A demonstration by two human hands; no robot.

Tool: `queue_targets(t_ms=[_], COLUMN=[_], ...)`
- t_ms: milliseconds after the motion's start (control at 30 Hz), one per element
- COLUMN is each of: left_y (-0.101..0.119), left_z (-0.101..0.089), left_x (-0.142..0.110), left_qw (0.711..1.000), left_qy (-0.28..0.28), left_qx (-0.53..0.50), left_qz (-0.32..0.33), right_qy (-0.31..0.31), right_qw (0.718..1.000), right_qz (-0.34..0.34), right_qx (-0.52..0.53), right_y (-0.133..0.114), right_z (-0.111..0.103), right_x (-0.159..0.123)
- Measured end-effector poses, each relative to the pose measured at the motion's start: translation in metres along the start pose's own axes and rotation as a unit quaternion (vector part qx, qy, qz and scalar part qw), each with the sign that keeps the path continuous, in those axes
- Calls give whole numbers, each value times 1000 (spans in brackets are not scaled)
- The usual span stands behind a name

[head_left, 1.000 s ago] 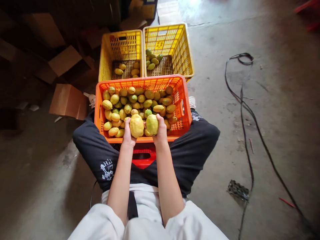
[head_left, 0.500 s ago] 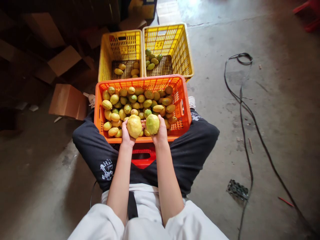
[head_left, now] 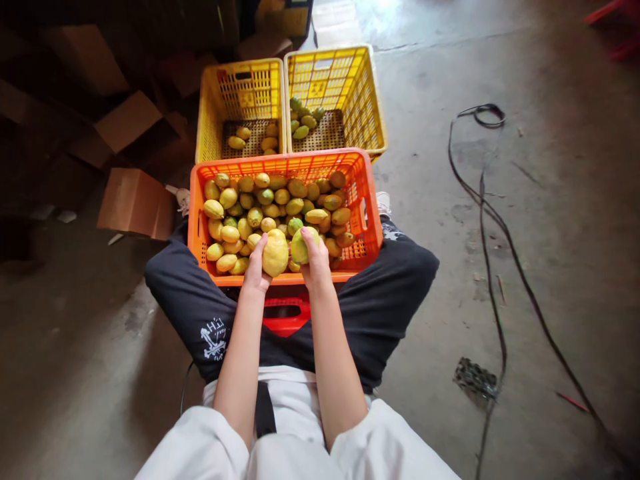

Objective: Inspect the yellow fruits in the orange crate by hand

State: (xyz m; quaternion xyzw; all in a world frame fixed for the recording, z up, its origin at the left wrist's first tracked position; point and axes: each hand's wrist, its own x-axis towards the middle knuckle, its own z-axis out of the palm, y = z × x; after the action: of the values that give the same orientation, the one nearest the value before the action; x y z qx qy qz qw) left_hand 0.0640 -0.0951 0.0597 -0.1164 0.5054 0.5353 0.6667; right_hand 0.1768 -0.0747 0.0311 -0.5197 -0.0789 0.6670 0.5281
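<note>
"What's in the left hand (head_left: 257, 269)?"

"The yellow fruit (head_left: 275, 254), big and lumpy. The fingers are closed round its left side and underneath, thumb up along the side."

"And the right hand (head_left: 318, 264)?"

"Gripping the green fruit (head_left: 298, 250), thumb laid over the top. Part of it is hidden by that hand. The two fruits are side by side, very close; from here I can't tell if they touch."

"Where are they, exactly?"

"Above the near edge of the orange crate (head_left: 355, 273), around the middle of that edge. The crate sits between the person's knees, and a red thing with a handle hole (head_left: 285, 327) shows just on the near side of it."

"Plenty in that crate."

"Yes, loose fruit (head_left: 230, 234) from the left wall nearly across to the right one, mostly yellow, some greenish. A bit of the mesh bottom shows by the near right corner."

"And behind it?"

"Two yellow crates next to each other. The left yellow crate (head_left: 210, 113) has a few yellowish fruits, some of them by its right wall. The right yellow crate (head_left: 363, 100) has a greener cluster along its left wall."

"What's off to the sides?"

"A cardboard box (head_left: 131, 201) on the left, and a dark cable (head_left: 510, 247) on the floor (head_left: 425, 200) to the right."
</note>
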Motion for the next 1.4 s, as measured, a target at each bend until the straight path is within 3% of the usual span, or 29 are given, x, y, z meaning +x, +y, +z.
queue_targets(t_ms=[200,667,1100,1267,1400], left_y=[2,4,5,3,1], left_z=[4,2,11,4,-4], left_x=[-1,-2,-9,-3,2], left_qw=[1000,996,995,997,999], left_qy=[14,46,56,45,18], left_qx=[-22,-73,-81,-68,-40], left_qz=[5,9,-17,-15,-11], right_qy=[26,42,54,68,18], right_qw=[1000,995,991,993,1000], right_qz=[-5,69,112,88,-10], right_qx=[8,55,44,35,-11], right_y=[-1,-12,-9,-5,1], right_z=[7,12,4,3,-2], right_x=[-1,-5,2,3,3])
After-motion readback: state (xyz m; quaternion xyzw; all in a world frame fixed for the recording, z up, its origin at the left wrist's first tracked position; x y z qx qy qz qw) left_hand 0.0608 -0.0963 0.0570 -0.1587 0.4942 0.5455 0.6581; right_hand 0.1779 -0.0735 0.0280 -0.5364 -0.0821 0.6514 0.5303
